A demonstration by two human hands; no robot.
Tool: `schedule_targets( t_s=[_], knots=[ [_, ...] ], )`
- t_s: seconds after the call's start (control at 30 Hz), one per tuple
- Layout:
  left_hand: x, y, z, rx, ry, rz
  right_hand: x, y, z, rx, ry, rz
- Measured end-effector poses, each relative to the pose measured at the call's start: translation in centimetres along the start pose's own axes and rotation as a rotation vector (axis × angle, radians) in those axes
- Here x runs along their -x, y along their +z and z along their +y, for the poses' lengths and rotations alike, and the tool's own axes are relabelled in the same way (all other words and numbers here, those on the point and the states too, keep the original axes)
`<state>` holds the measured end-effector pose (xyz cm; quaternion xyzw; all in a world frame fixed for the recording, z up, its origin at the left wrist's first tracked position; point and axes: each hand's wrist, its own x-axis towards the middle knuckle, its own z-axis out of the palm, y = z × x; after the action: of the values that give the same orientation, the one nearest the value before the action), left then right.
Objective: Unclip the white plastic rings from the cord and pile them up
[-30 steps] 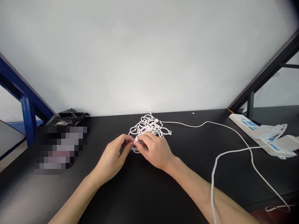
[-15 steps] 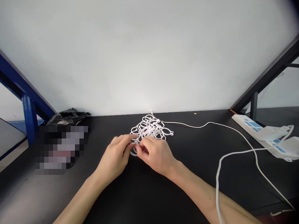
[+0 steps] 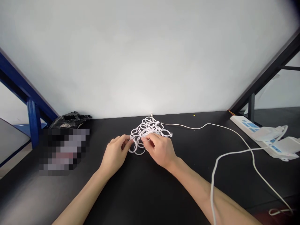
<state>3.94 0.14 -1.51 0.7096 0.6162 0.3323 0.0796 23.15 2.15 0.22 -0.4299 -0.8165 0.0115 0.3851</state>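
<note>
A cluster of white plastic loops (image 3: 150, 129), looking like fastened cable ties linked together, lies on the black table (image 3: 145, 190) near the white wall. My left hand (image 3: 116, 153) pinches the near-left edge of the cluster with thumb and fingers. My right hand (image 3: 160, 148) rests on the cluster's near side, its fingertips closed on a loop. One larger loop (image 3: 138, 149) hangs between the two hands.
A thin white cable (image 3: 234, 153) runs from the cluster across the table to the right and down past my right forearm. A white power strip (image 3: 262, 136) with plugs lies at the far right. A black plastic bag (image 3: 69, 120) and a blurred patch sit at left.
Both hands have shifted slightly toward the cluster, and the loop between them now shows more open. The view has drifted a little.
</note>
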Motion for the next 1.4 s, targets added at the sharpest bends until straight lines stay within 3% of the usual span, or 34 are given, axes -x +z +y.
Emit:
schedule_targets(
  t_s=[0.27,0.43,0.63,0.9,1.2,1.4],
  knots=[
    [-3.0,2.0,-0.2,-0.118,0.044,0.085,-0.3,0.2,0.9,0.098,0.027,0.023],
    [-2.6,1.4,-2.1,-0.189,0.027,0.197,-0.1,-0.1,1.7,0.12,0.032,0.054],
    [-0.2,-1.0,-4.6,-0.239,0.046,0.046,-0.2,-0.3,2.4,0.118,0.081,0.028],
    [-0.1,-1.2,-4.3,-0.141,-0.006,-0.042,-0.6,-0.5,3.0,0.086,0.171,-0.067],
    [0.2,-1.6,-4.4,-0.105,0.001,-0.146,-0.4,-0.2,3.1,0.088,0.288,-0.397],
    [0.2,-2.0,-4.2,-0.096,0.04,-0.189,-0.5,-0.6,2.7,0.089,0.279,-0.444]
  ],
)
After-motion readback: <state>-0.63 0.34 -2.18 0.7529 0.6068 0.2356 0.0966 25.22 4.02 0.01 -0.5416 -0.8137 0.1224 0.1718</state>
